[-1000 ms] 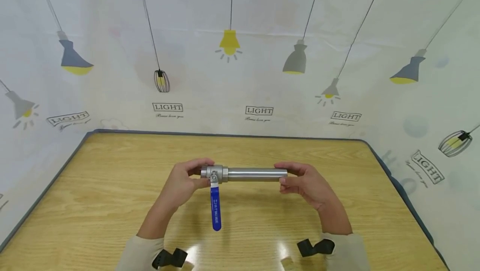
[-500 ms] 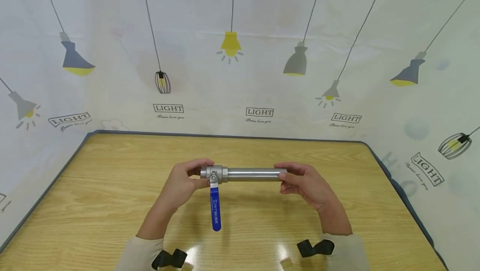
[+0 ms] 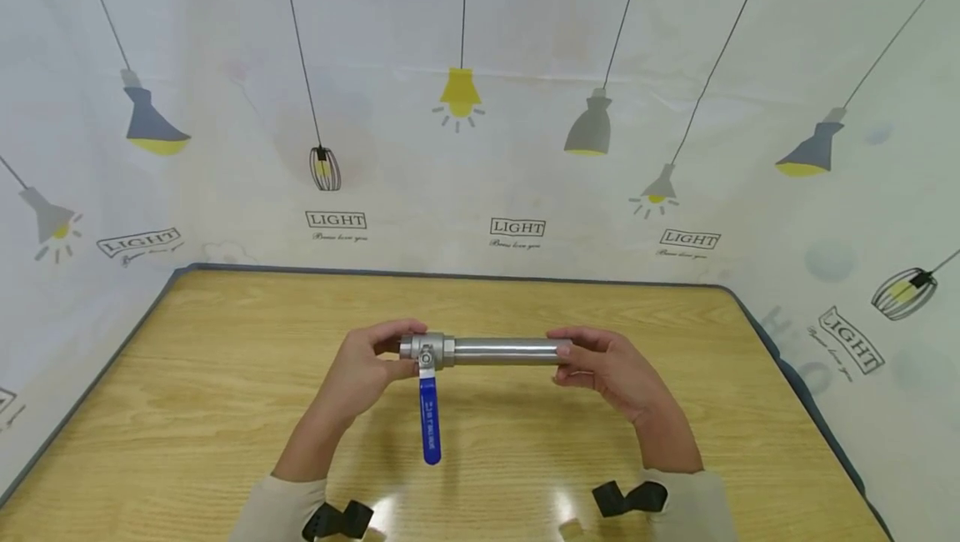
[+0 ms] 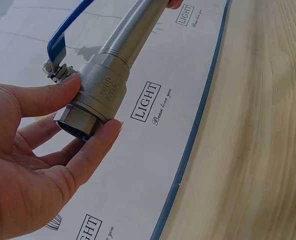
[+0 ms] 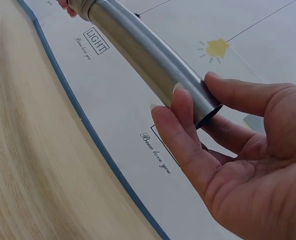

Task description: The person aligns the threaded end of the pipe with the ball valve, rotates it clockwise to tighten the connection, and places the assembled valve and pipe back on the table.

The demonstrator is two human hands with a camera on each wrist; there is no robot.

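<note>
A steel ball valve with a blue lever handle is joined to a straight metal pipe. The two form one level piece above the table. My left hand pinches the valve's hex end between thumb and fingers, and in the left wrist view the open bore faces the palm. My right hand holds the pipe's free end, its thumb on one side and fingers on the other. The lever points toward me, square to the pipe.
Beneath the hands lies a wood-grain table with a dark blue edge strip. A white sheet printed with lamps and the word LIGHT rises behind it and on both sides. Black straps sit at the cuffs.
My right thumb has shifted slightly up onto the pipe's end. The pipe and valve stay nearly in place, and the head view has tilted up a little.
</note>
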